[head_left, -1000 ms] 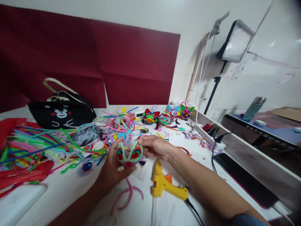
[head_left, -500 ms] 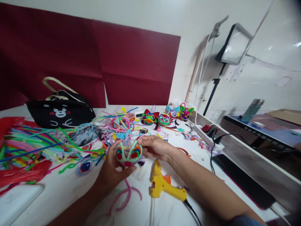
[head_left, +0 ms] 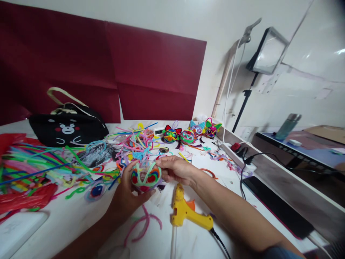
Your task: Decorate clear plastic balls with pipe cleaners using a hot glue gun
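Note:
My left hand [head_left: 128, 196] is wrapped round a clear ball ornament [head_left: 145, 180] decorated with pipe cleaners, holding it just above the table. Pale green pipe cleaner [head_left: 147, 176] forms a V across its front, between red, blue and orange eye-like patches. At the ball's upper right, the fingertips of my right hand [head_left: 175, 169] pinch the end of the pale green pipe cleaner. A dark tassel [head_left: 161, 187] shows beside the ball. Below my right wrist lies a yellow glue gun [head_left: 185, 212], a glue stick protruding from its rear. Loose pink pipe cleaners [head_left: 146, 225] rest under my left hand.
Heaps of colourful pipe cleaners [head_left: 40, 162] cover the left side. A black bag [head_left: 67, 127] stands behind them. Several decorated balls [head_left: 187, 136] sit at the back. To the right are a power strip [head_left: 239, 158], cables and a black phone [head_left: 277, 207].
The ball has shifted very slightly left and tipped a little in my left hand. My right fingers stay at its upper right edge. The glue gun has not moved.

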Action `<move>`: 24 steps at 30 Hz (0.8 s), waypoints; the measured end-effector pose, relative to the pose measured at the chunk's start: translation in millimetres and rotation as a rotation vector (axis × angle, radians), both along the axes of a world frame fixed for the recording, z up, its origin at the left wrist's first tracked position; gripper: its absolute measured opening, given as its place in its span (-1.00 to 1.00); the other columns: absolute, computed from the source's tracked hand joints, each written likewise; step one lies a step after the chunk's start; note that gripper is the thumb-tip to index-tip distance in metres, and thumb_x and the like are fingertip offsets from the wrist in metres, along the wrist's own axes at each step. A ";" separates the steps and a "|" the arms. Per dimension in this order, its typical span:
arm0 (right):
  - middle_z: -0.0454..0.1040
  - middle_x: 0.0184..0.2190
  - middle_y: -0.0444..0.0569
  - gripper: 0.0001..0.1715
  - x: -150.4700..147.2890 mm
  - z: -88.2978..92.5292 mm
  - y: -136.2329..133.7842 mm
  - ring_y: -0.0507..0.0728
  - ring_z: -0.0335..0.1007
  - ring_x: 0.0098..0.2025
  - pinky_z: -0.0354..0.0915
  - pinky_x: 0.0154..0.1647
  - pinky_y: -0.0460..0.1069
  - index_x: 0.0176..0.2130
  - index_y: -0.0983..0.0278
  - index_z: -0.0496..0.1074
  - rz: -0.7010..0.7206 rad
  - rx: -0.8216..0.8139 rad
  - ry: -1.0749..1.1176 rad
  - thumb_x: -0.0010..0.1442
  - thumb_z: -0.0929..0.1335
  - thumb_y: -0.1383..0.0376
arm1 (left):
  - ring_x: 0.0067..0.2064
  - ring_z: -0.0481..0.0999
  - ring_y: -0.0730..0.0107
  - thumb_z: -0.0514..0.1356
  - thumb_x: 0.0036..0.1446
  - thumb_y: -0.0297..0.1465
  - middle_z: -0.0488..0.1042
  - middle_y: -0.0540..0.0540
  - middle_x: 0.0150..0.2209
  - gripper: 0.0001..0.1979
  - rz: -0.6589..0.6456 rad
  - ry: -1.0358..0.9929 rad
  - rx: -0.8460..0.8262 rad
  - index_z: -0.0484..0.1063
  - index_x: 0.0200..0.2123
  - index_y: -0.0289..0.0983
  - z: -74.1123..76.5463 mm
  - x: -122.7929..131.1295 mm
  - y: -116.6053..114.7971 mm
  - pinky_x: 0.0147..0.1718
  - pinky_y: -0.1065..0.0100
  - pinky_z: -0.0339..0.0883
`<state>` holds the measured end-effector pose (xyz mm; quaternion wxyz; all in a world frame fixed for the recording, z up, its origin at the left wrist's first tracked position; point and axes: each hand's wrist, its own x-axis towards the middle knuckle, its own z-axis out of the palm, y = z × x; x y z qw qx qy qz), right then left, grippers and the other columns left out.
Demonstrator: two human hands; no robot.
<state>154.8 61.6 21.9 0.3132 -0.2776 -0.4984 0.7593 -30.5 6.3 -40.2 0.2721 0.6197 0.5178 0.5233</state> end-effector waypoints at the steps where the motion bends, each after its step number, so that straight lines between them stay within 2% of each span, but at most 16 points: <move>1: 0.14 -0.77 -0.33 -0.59 0.0 0.0 0.0 -0.11 0.04 -0.75 -0.10 -0.70 -0.15 -0.48 0.35 0.39 -0.001 -0.001 -0.001 -0.11 0.53 0.10 | -0.08 0.51 0.06 0.40 -0.18 -0.21 0.35 -0.22 0.06 -0.10 0.001 0.008 0.004 0.07 0.21 -0.15 0.3 0.0 0.0 -0.36 0.26 0.50; 7: 0.17 -0.78 -0.32 -0.55 -0.6 -1.7 0.7 -0.10 0.08 -0.76 -0.07 -0.71 -0.15 -0.52 0.32 0.34 0.002 0.001 0.006 -0.14 0.54 0.08 | -0.07 0.51 0.07 0.40 -0.15 -0.23 0.33 -0.24 0.07 -0.10 -0.037 0.043 -0.004 0.02 0.21 -0.16 -0.2 -3.3 2.2 -0.34 0.25 0.51; 13: 0.11 -0.80 -0.34 -0.46 -1.6 -1.6 0.5 -0.11 0.02 -0.76 -0.10 -0.72 -0.16 -0.60 0.27 0.20 0.017 0.004 0.013 -0.19 0.55 0.07 | -0.11 0.54 0.08 0.41 -0.18 -0.21 0.31 -0.25 0.11 -0.09 -0.023 0.058 -0.009 0.04 0.21 -0.15 -2.3 -5.3 3.5 -0.38 0.27 0.52; 19: 0.13 -0.80 -0.34 -0.51 -2.3 -0.1 -1.2 -0.12 -0.01 -0.76 -0.10 -0.72 -0.15 -0.58 0.27 0.21 0.020 0.016 0.026 -0.14 0.54 0.11 | -0.18 0.56 0.07 0.43 -0.24 -0.20 0.41 -0.20 0.01 -0.03 -0.032 0.020 -0.044 0.04 0.22 -0.16 2.1 -2.6 1.5 -0.40 0.22 0.52; 24: 0.11 -0.83 -0.35 -0.49 -4.5 -1.3 -0.4 -0.12 -0.04 -0.77 -0.09 -0.72 -0.15 -0.61 0.26 0.19 0.010 0.013 0.031 -0.12 0.54 0.12 | -0.14 0.54 0.06 0.43 -0.27 -0.20 0.41 -0.15 0.02 -0.07 0.005 -0.007 -0.045 0.10 0.18 -0.12 5.1 0.4 0.2 -0.35 0.21 0.53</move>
